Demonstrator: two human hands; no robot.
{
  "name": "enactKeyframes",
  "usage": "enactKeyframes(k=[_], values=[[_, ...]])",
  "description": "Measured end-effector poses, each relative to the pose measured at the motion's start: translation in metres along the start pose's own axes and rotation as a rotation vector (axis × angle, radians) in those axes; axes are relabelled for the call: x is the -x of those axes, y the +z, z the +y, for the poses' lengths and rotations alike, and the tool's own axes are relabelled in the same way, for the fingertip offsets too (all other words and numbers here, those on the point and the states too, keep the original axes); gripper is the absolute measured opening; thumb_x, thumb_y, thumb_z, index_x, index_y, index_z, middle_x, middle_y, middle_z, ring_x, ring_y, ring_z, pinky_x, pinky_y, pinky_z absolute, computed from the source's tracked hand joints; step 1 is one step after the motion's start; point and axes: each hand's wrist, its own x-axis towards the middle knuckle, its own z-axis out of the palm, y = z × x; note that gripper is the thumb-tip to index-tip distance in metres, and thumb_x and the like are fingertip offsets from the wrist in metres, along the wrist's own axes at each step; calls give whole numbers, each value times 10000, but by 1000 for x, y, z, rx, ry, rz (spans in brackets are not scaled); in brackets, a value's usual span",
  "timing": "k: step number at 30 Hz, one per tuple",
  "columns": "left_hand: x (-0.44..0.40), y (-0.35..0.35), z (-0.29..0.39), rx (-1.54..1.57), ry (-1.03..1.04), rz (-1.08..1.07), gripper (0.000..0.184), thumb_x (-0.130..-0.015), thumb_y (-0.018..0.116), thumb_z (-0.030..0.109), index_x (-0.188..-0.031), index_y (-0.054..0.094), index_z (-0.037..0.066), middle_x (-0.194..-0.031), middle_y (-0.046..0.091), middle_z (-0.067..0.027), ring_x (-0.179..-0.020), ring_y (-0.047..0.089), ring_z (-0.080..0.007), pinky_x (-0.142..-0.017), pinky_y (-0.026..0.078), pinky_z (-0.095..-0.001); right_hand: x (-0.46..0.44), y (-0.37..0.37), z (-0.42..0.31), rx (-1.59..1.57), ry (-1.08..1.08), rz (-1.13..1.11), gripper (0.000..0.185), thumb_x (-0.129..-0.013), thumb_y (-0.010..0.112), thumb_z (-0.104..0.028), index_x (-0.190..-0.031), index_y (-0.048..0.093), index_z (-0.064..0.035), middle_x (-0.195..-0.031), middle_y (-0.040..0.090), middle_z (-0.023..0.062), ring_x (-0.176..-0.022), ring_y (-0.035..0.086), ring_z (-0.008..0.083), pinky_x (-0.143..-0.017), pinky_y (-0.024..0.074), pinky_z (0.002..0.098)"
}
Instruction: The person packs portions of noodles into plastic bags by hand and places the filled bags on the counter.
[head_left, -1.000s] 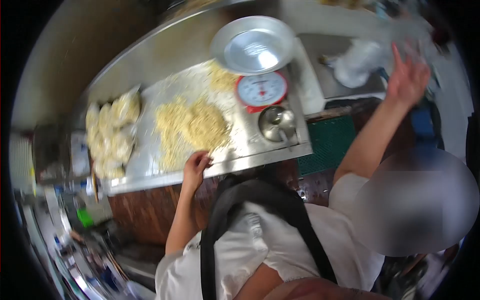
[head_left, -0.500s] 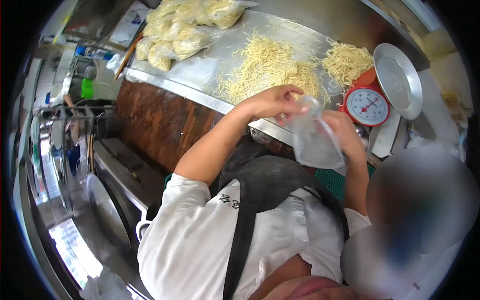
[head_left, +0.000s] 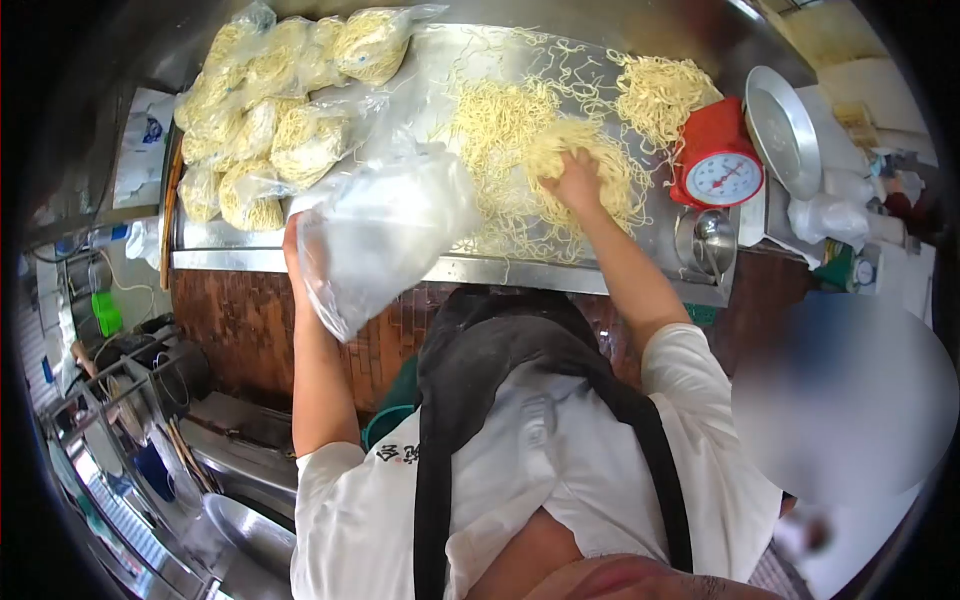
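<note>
My left hand (head_left: 294,240) holds a clear plastic bag (head_left: 400,215), which is puffed open over the front edge of the steel table. The bag covers most of that hand's fingers. On the table my right hand (head_left: 576,180) reaches down into a loose heap of pale yellow noodles (head_left: 500,125), its fingers curled into the strands with the tips buried. A smaller noodle pile (head_left: 660,95) lies farther back to the right. Several bags of noodles (head_left: 270,120) are packed together at the left end, close to my left hand.
Right of the heap stands a red dial scale (head_left: 722,165) with a round metal pan (head_left: 782,130). A metal bowl (head_left: 708,240) sits at the table's front right corner. The steel table (head_left: 330,258) has a raised front edge. Another person, blurred, is at the lower right.
My hands were together near the scale, handling the bag. Now they are apart: the left has carried the bag left and it has opened out; the right has gone into the noodle heap.
</note>
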Motion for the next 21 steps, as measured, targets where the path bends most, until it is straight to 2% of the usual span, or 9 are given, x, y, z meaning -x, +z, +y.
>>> enactKeyframes(k=[3,6,7,10,12,14,15,18,21], values=[[-55,-25,-17,-59,31,-43,393,-993,383,351,-1099,580,28,-963,659,-139,-848,669,-282,-748,581,-396,-31,33,22,-346,-271,-27,786,-782,810,-236,-1453,420,-109,-1330,568,190,-967,668,204,-891,504,347],[-143,-53,-41,407,-8,-289,323,-988,441,282,-1094,601,22,-963,663,-121,-888,665,-264,-794,564,-383,-17,-9,32,-1026,105,-198,744,-735,831,-265,-1387,515,-92,-1209,663,185,-1008,668,203,-911,514,309],[-165,-55,-43,482,13,-404,295,-980,465,255,-1094,605,22,-961,664,-118,-896,663,-256,-806,557,-370,-4,-34,30,-979,125,-142,722,-764,810,-177,-1395,484,-44,-1080,711,180,-944,685,174,-859,528,285],[-209,18,-33,-35,409,-50,259,-945,540,195,-1108,609,5,-970,667,-118,-923,646,-246,-836,516,-349,16,-80,46,-1175,9,-170,699,-790,767,-72,-1409,447,-7,-1101,702,188,-962,681,142,-858,532,266],[-276,58,-39,-179,420,164,292,-944,550,224,-1106,615,-11,-968,659,-102,-885,621,-222,-791,488,-334,31,-104,44,-1367,-105,-120,682,-777,748,-23,-1382,437,31,-1081,693,104,-907,662,131,-826,531,259],[-274,105,-26,-463,799,216,283,-940,551,209,-1087,616,-23,-902,630,-74,-804,570,-186,-738,462,-339,42,-125,45,-1433,-191,-134,661,-759,742,4,-1357,463,26,-1126,671,93,-961,652,134,-844,532,272],[-269,126,-18,-385,754,165,257,-938,550,206,-1053,618,-13,-856,608,-55,-766,547,-168,-703,449,-324,41,-125,53,-1491,-257,-201,637,-746,743,3,-1332,492,5,-1147,647,86,-1041,625,154,-841,539,288],[-249,161,6,-139,620,21,158,-929,543,183,-945,601,37,-727,534,-2,-630,478,-122,-569,402,-290,47,-136,44,-980,-564,-13,667,-747,792,-92,-1343,501,-20,-1265,605,118,-1116,597,181,-874,537,319],[-212,157,16,85,545,-29,99,-920,525,147,-912,590,73,-667,526,15,-499,421,-97,-419,322,-278,56,-83,18,-606,-446,-68,844,-718,845,-267,-1442,432,-136,-1510,342,211,-1362,391,316,-1055,430,447]])
